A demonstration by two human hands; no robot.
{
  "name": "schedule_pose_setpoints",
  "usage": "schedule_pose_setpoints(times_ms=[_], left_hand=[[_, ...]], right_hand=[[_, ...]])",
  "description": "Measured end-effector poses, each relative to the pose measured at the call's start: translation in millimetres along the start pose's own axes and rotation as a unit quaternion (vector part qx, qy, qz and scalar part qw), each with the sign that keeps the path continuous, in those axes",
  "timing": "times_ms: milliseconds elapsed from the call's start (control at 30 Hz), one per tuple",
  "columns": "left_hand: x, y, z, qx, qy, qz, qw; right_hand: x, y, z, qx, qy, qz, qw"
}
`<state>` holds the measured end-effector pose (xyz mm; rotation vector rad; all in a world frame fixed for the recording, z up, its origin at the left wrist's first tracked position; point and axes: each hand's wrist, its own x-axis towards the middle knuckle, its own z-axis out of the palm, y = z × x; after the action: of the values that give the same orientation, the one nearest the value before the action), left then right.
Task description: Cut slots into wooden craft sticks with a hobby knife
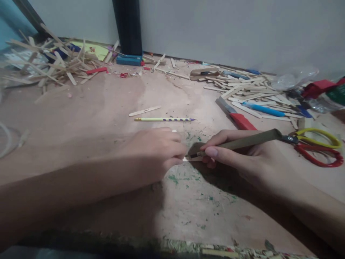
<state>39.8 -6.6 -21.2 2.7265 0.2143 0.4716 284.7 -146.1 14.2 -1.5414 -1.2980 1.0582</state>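
Note:
My left hand (157, 151) rests on the brown floor surface with its fingers curled, pinching the end of a small pale wooden stick (188, 158). My right hand (237, 158) grips a long tan-handled tool (248, 141) like a pen, with its tip pressed on the same stick beside my left fingers. The stick is mostly hidden between the two hands.
A striped pencil (164, 119) and a loose craft stick (145, 111) lie just beyond my hands. Scissors with yellow and red handles (318, 147) and a red-handled cutter (237, 117) lie at right. Piles of craft sticks (250, 91) sit at the back right and back left (45, 61). A dark post (128, 27) stands by the wall.

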Motion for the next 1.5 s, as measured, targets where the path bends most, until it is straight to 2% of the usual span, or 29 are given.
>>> schedule_pose_setpoints(times_ms=[200, 267, 367, 433, 533, 633, 700, 933, 1167, 1500], left_hand=[[1.4, -6.0, 15.4, 0.007, -0.016, -0.033, 0.999], [2.1, -5.3, 13.7, 0.009, -0.011, -0.028, 1.000], [0.4, 0.0, 0.1, 0.022, -0.018, 0.010, 1.000], [-2.3, 6.4, -13.5, 0.040, -0.054, 0.040, 0.997], [-5.4, 17.1, -29.0, 0.083, -0.099, 0.036, 0.991], [-4.4, 23.9, -31.5, 0.106, -0.165, 0.008, 0.980], [-2.3, 25.5, -28.9, 0.111, -0.184, 0.005, 0.977], [-1.9, 24.2, -26.1, 0.139, -0.162, 0.036, 0.976], [-8.4, 22.4, -21.6, 0.141, -0.111, 0.061, 0.982], [-1.0, 25.9, -23.9, 0.139, -0.139, 0.047, 0.979]], right_hand=[[-1.7, -2.1, -0.5, -0.016, -0.006, -0.013, 1.000], [-2.6, 0.6, 0.4, -0.035, -0.001, -0.028, 0.999], [-3.2, 4.3, 3.2, -0.020, 0.028, -0.068, 0.997], [-2.7, 4.9, 4.9, -0.017, 0.014, -0.055, 0.998], [-1.8, 4.0, 6.7, 0.002, 0.005, -0.029, 1.000], [-1.8, 5.9, 8.2, 0.041, 0.017, -0.030, 0.999], [-1.5, 9.6, 8.6, 0.058, 0.014, -0.034, 0.998], [6.9, 22.3, 1.9, 0.084, -0.012, -0.009, 0.996], [12.0, 19.1, -2.5, 0.104, -0.036, 0.006, 0.994], [0.4, 17.6, 6.2, 0.095, 0.014, 0.034, 0.995]])
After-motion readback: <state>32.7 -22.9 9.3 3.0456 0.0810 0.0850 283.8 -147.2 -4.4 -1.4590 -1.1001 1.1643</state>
